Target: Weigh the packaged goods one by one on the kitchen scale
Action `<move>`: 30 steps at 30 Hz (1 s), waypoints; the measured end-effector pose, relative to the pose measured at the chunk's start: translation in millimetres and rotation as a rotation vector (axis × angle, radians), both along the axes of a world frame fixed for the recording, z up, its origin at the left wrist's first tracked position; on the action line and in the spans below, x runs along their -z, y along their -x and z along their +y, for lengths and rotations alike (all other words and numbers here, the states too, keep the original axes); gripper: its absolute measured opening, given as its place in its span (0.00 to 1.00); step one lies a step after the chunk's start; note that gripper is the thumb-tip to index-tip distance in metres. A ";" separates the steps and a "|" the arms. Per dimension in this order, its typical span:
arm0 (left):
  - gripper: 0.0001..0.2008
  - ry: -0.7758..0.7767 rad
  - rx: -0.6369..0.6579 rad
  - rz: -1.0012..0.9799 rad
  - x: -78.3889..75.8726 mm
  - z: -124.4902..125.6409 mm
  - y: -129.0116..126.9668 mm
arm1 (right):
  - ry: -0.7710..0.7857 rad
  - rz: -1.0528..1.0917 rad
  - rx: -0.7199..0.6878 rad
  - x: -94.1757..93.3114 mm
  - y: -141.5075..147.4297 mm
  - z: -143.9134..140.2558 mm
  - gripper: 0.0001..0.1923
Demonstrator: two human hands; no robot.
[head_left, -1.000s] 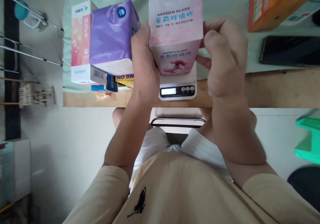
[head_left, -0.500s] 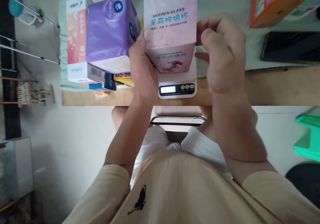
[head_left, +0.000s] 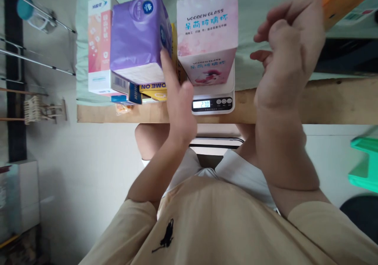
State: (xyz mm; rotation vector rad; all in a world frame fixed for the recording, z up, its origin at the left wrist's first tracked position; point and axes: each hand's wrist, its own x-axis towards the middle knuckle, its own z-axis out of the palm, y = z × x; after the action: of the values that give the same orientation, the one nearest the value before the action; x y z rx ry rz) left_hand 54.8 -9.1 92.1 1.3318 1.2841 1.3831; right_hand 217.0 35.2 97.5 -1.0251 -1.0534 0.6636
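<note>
A pink box (head_left: 207, 25) printed "WOODEN GLASS" stands upright on a white digital scale (head_left: 227, 89), whose lit display reads about 270. My left hand (head_left: 180, 103) is off the box, fingers stretched toward the gap between it and a purple tissue pack (head_left: 136, 36); whether a fingertip touches the pack I cannot tell. To the right of the box my right hand (head_left: 291, 56) hangs in the air, fingers apart and slightly curled, with nothing in it.
Left of the tissue pack stands a pink and white box (head_left: 99, 44). Yellow (head_left: 153, 91) and dark blue (head_left: 135, 94) boxes sit by the pack. An orange package (head_left: 339, 5) and a black phone (head_left: 345, 56) lie at right, partly behind my hand. The wooden table edge (head_left: 325, 99) runs across the front.
Both hands have let go of the pink box. My right hand has moved right, my left hand back and slightly down. The scale's display has gone from about 1 to about 270.
</note>
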 end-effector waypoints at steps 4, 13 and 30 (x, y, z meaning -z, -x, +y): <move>0.34 -0.266 0.088 -0.070 18.2 -41.8 9.0 | -0.111 -0.001 -0.025 -3.1 -3.4 -8.4 0.07; 0.27 -0.279 0.074 0.131 50.8 -29.4 43.9 | -0.151 -0.057 0.183 49.2 -10.9 9.7 0.22; 0.35 -0.054 0.141 0.072 77.6 -5.3 50.5 | 0.180 0.252 0.108 78.7 4.1 19.2 0.30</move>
State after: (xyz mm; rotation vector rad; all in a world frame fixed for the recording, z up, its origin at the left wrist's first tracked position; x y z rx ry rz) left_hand 4.3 -14.4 14.5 1.4921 1.1828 1.2899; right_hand 212.9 54.4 18.8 -1.1127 -0.7241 0.7862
